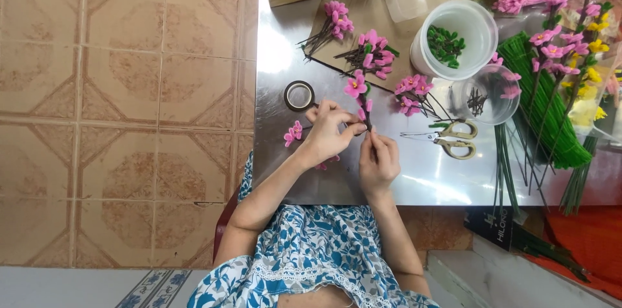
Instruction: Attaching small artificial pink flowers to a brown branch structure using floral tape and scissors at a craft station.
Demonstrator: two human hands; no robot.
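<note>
My left hand [327,131] and my right hand [379,160] meet over a shiny metal table [278,62]. Together they pinch the dark stem of a small pink artificial flower sprig [357,87], whose blossom stands just above my fingers. A little pink flower [293,133] lies on the table left of my left hand. A roll of dark floral tape [299,95] sits just above that hand.
Bunches of pink flowers [372,54] lie further up the table. Gold-handled scissors [453,138] rest right of my hands. A white tub of green leaves [453,39], a clear cup [486,95], green wire stems [547,114] and finished flower branches [570,29] fill the right side.
</note>
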